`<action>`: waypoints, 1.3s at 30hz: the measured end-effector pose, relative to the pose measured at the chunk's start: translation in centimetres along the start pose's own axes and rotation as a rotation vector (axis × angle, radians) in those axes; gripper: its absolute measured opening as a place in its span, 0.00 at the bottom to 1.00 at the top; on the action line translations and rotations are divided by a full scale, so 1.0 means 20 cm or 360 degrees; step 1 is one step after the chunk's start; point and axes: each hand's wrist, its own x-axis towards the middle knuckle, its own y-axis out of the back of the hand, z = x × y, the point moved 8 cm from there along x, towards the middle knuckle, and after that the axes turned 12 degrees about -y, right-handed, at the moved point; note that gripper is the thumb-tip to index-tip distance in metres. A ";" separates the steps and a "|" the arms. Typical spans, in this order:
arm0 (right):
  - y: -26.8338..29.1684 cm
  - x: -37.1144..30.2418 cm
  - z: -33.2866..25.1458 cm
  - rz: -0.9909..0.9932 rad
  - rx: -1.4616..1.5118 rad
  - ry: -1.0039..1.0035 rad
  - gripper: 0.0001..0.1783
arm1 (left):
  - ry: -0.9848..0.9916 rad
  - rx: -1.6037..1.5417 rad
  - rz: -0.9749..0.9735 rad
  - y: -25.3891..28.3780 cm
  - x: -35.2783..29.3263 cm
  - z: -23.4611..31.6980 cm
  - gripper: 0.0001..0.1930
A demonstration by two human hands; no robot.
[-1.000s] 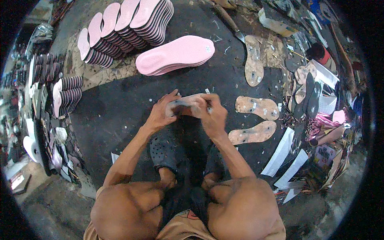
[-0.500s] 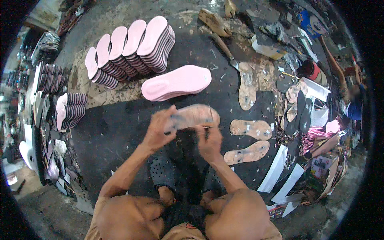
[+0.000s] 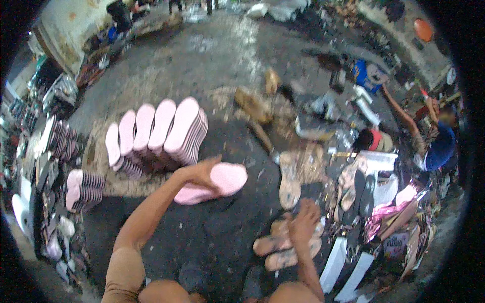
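Note:
My left hand reaches across a short pile of pink insoles, its thumb and fingers gripping the pile from opposite edges. Several tall rows of pink insoles with dark-striped sides stand just beyond it. On the right, my right hand lies over tan sole-shaped templates, fingers stretched out and somewhat blurred. It partly covers the templates there. Another tan template lies farther off, beside a knife with a long handle.
Smaller insole stacks stand at the left. White strips, dark soles and pink scraps crowd the right side. A wooden block lies ahead. Another person sits at the far right.
The template that both hands held is out of their shared hold. My left hand has moved out to the pink pile, my right hand right to the templates. The view has tilted up.

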 end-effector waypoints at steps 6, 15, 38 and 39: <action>-0.24 -0.02 -0.56 -0.0865 0.0144 0.1043 0.64 | 0.0269 -0.1142 -0.0524 -0.18 0.14 0.16 0.69; -0.17 0.01 -0.67 -0.0964 0.0010 0.1398 0.44 | 0.0381 -0.0469 -0.0550 -0.28 0.06 0.02 0.83; -0.21 -0.49 -0.44 -0.1128 0.1506 -0.0189 0.38 | 0.0718 -0.0770 0.0706 -0.71 -0.85 0.35 0.76; -0.22 -0.50 -0.47 -0.1033 0.1406 -0.0107 0.39 | 0.0675 -0.0736 0.0648 -0.72 -0.80 0.33 0.76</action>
